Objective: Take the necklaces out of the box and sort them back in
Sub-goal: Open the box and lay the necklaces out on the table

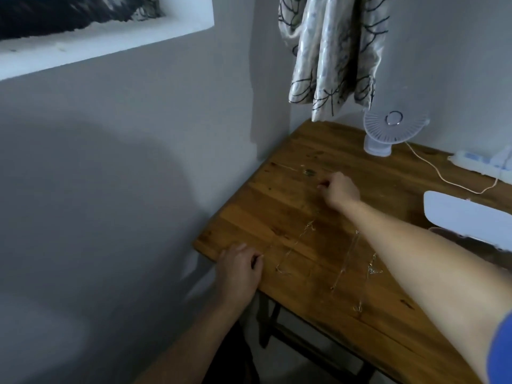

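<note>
About four thin necklaces (291, 246), blurred, lie spread on the wooden counter (388, 167), left of one white box (465, 214). The right hand (338, 191) reaches far out with its fingers curled. The left hand (239, 268) rests curled at the near corner. I cannot tell whether either pinches a chain.

Grey plastered walls (124, 162) meet in a corner behind a brown wooden table (249, 212) with dark legs (277, 322). High on the left wall sits a white-edged window recess (105, 37). A pale curtain (329, 51) with dark leaf outlines hangs above the far corner of the table. A small white fan (388, 131) stands there, its cable (432, 167) trailing towards a white power strip (479, 162). The light is dim.
</note>
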Tool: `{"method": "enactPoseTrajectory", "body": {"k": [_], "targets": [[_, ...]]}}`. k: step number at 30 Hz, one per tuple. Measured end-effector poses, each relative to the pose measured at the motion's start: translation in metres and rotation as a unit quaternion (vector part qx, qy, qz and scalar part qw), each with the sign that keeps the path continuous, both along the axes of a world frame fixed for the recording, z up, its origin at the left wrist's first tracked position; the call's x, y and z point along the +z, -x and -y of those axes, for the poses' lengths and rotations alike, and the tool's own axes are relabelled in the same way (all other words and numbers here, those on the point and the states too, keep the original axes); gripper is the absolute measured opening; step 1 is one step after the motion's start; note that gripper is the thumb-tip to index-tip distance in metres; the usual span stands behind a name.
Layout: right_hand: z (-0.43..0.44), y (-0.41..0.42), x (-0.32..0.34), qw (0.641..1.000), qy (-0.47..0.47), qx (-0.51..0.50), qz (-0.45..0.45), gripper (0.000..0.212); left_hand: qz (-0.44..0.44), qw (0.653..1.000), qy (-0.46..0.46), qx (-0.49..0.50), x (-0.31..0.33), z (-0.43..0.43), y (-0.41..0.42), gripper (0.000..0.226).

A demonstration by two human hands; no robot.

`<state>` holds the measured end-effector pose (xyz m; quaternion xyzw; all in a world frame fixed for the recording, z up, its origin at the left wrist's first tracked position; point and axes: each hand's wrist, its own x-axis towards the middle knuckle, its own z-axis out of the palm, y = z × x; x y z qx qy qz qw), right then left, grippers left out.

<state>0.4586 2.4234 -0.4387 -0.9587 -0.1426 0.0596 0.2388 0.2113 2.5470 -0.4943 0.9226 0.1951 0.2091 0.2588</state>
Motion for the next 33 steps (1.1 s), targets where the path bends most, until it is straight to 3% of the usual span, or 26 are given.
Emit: {"method": "enactPoseTrajectory", "body": {"k": [6, 10, 14, 17, 23, 26, 28, 30, 33], "targets": [[-0.005, -0.005, -0.018, 0.996, 0.069, 0.014, 0.059, 0.024, 0.016, 1.0, 0.005, 0.0, -0.016, -0.004, -0.001, 0.01], [0.0, -0.006, -0.012, 0.995, 0.078, 0.033, 0.049, 0.031, 0.034, 0.999, 0.0, 0.0, -0.022, 0.0, 0.003, 0.006], [-0.005, 0.013, -0.001, 0.981, 0.081, 0.175, 0.002, 0.037, 0.042, 0.999, 0.013, -0.006, -0.022, 0.0, 0.006, 0.003], [-0.019, 0.033, 0.005, 0.951, 0.17, 0.252, -0.046, 0.044, 0.043, 0.999, 0.028, -0.013, -0.017, 0.001, 0.007, 0.006], [-0.021, 0.043, 0.008, 0.943, 0.208, 0.259, -0.03, 0.014, 0.035, 0.999, 0.031, -0.016, -0.012, 0.003, 0.008, 0.009], [-0.018, 0.049, 0.006, 0.935, 0.224, 0.274, 0.001, 0.009, 0.026, 0.999, 0.028, -0.018, -0.013, 0.003, 0.008, 0.011], [-0.011, 0.049, 0.004, 0.951, 0.179, 0.252, 0.004, 0.012, 0.015, 0.999, 0.025, -0.019, -0.014, 0.003, 0.008, 0.012], [0.001, 0.048, 0.009, 0.976, 0.057, 0.204, -0.039, 0.008, 0.005, 0.999, 0.026, -0.024, -0.013, 0.002, 0.008, 0.013], [0.027, 0.047, 0.03, 0.979, -0.126, 0.137, -0.081, 0.006, -0.009, 0.999, 0.024, -0.032, -0.009, 0.001, 0.006, 0.017]]}}
